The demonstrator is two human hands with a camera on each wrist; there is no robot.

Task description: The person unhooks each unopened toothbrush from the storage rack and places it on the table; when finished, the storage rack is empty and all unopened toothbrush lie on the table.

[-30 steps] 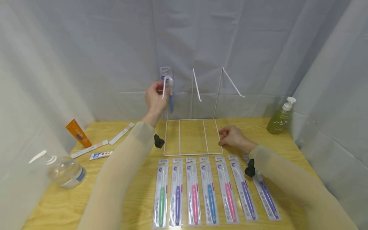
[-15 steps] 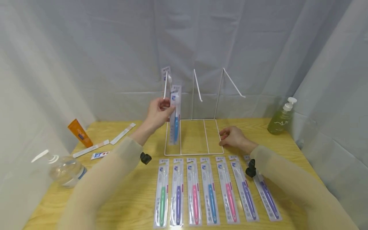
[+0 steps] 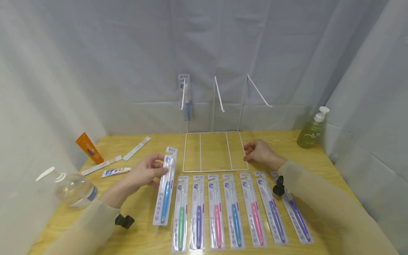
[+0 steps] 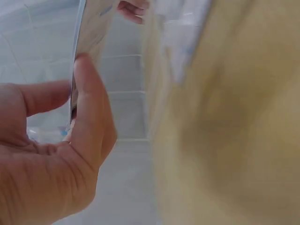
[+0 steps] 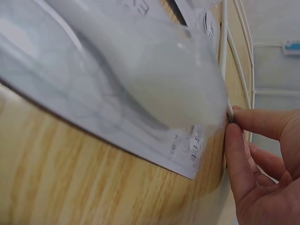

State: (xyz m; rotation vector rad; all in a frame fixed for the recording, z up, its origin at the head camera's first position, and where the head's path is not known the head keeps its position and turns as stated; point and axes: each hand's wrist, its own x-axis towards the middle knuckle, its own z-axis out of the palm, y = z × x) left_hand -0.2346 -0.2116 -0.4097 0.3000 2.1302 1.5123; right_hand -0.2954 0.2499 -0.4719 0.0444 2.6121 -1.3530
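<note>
My left hand point(image 3: 149, 173) pinches a packaged blue toothbrush point(image 3: 164, 193) by its upper part, low over the table, left of a row of several packaged toothbrushes point(image 3: 216, 212). In the left wrist view, thumb and fingers point(image 4: 89, 108) clamp the pack's edge point(image 4: 91, 28). My right hand point(image 3: 258, 151) sits at the front right corner of the white wire rack point(image 3: 213, 171). In the right wrist view its fingertips point(image 5: 243, 122) pinch the base wire point(image 5: 224, 47), with a pack point(image 5: 117, 84) blurred in front. One blue pack point(image 3: 185, 92) hangs on the rack's left hook.
An orange tube point(image 3: 88, 147), two white strips point(image 3: 136, 148) and a small toothpaste tube point(image 3: 115, 172) lie at the left. A clear pump bottle point(image 3: 71, 191) lies at the left edge. A green soap bottle point(image 3: 310, 131) stands back right. Grey curtains enclose the table.
My left hand has come down from the left hook to the table with a blue toothbrush pack. One pack stays on the hook. The right hand has not moved.
</note>
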